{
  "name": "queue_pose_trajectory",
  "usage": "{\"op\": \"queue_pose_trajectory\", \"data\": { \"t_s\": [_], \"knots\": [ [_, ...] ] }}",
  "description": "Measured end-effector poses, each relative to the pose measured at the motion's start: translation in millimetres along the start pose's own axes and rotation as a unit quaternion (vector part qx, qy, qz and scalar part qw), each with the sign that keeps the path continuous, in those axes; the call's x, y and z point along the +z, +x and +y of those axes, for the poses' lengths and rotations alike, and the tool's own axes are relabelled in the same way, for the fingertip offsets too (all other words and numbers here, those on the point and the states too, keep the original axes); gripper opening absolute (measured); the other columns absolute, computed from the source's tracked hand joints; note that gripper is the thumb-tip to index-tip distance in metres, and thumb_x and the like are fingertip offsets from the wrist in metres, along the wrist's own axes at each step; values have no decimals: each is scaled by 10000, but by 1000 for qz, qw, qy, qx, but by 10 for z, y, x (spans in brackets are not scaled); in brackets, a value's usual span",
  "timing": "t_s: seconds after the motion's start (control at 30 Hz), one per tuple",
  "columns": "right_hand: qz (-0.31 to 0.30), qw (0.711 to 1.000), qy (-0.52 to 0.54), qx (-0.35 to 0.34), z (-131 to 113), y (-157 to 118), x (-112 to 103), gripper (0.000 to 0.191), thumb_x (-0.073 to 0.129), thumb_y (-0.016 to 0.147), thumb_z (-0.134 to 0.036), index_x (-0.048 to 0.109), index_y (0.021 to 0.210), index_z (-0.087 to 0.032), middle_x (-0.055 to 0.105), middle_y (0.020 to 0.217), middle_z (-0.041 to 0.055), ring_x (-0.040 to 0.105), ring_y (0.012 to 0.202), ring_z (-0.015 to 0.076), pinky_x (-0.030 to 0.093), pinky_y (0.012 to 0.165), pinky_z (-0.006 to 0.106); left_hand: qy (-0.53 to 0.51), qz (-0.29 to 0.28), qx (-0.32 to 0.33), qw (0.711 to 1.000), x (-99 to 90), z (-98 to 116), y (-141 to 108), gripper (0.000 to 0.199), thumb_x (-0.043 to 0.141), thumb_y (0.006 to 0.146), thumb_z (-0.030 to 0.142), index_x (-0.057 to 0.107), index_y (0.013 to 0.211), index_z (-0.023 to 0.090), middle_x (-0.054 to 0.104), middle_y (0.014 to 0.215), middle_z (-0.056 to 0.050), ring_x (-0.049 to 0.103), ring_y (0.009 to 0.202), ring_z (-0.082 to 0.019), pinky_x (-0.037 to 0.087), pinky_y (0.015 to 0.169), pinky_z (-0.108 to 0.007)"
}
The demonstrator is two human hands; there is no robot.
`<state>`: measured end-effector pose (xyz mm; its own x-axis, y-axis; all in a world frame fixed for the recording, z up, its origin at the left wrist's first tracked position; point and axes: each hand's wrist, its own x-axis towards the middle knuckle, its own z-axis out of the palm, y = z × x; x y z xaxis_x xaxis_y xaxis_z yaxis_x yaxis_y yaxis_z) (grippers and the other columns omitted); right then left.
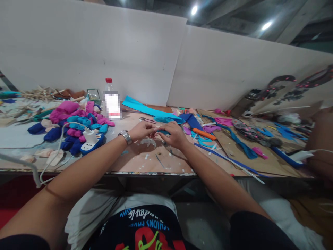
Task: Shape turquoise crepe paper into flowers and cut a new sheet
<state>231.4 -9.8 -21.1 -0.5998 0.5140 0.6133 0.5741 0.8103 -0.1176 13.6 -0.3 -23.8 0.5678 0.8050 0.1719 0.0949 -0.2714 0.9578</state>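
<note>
The left hand and the right hand meet with their fingers bent in. The right hand has its fingers closed around a small blue-green scrap, right by the left hand's fingertips. The left hand's fingers are nearly shut, but I cannot tell if they pinch anything. A shiny metal watch sits on the left wrist.

Just past the hands lies a long, flat, bright blue strip, smooth like cloth. Small pink snips lie just beyond the left hand. To the right of the hands is a cutter with a smooth orange handle, among thin blue and purple bits.

Left of the hands is a heap of soft, puffy, wrinkled pink and blue lumps. A hard blue and white plug box sits by it. Behind it stands a bottle with a red cap.

The tabletop is pale tan and dotted with tiny scraps. Brown cardboard covers its right part. Flat white boards stand past the hands, and bright lights shine above.
</note>
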Motion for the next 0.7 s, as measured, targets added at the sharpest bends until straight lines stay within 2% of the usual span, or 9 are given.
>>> {"op": "queue_pose_trajectory", "data": {
  "t_s": [0.27, 0.7],
  "knots": [
    [7, 1000, -25, 2, -11, -12, 5, 156, 679, 917, -334, 704, 1027, -227, 785, 1023, 71, 671, 957, 272, 370, 892, 434, -34, 7, -17, 999, 8, -20, 1, 499, 732, 807, 603, 697, 761, 108, 685, 702, -55, 618, 632, -110, 492, 628, -242],
    [7, 1000, -5, 21, -48, -4, -12, 116, 637, 899, -249, 713, 986, -236, 786, 975, 63, 674, 942, 272, 382, 899, 432, 28, 16, -11, 999, 27, 16, -3, 548, 693, 806, 661, 691, 753, 115, 690, 683, -66, 642, 631, -129, 494, 610, -248]
  ]
}}
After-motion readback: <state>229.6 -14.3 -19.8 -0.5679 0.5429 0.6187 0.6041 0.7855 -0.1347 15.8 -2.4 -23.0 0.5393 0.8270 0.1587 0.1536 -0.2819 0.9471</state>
